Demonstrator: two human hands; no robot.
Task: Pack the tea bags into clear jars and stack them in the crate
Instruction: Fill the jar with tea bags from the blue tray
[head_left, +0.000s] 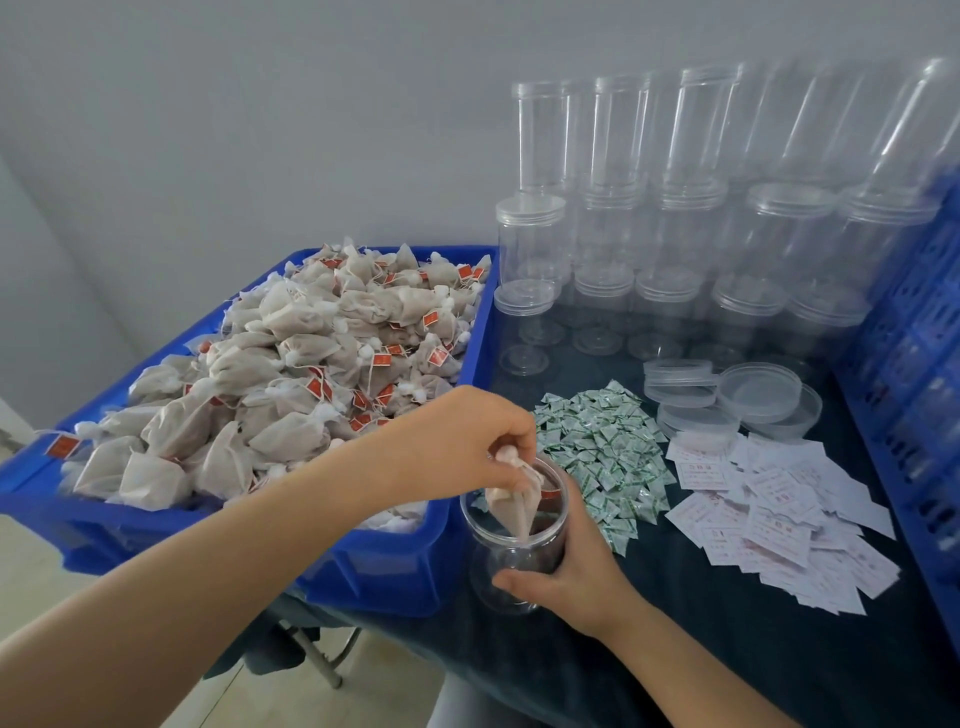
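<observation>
1. While the left hand (467, 436) pinches a tea bag (511, 501) by its gathered top, the bag hangs point-down into the mouth of the open jar (514, 551).
2. Beside that jar's near wall, the right hand (566, 566) wraps its fingers round the body, steadying it just right of the blue bin (395, 571) heaped with tea bags.
3. Risk: the bag's wide shoulders could catch on the jar's rim if released off-centre, leaving it draped over the edge.
4. Risk: a string and red tag may snag on the fingers and drag the bag back out.
5. Risk: loosening the right hand's grip during a push could tip the jar toward the green sachets (597, 457) behind it.
</observation>
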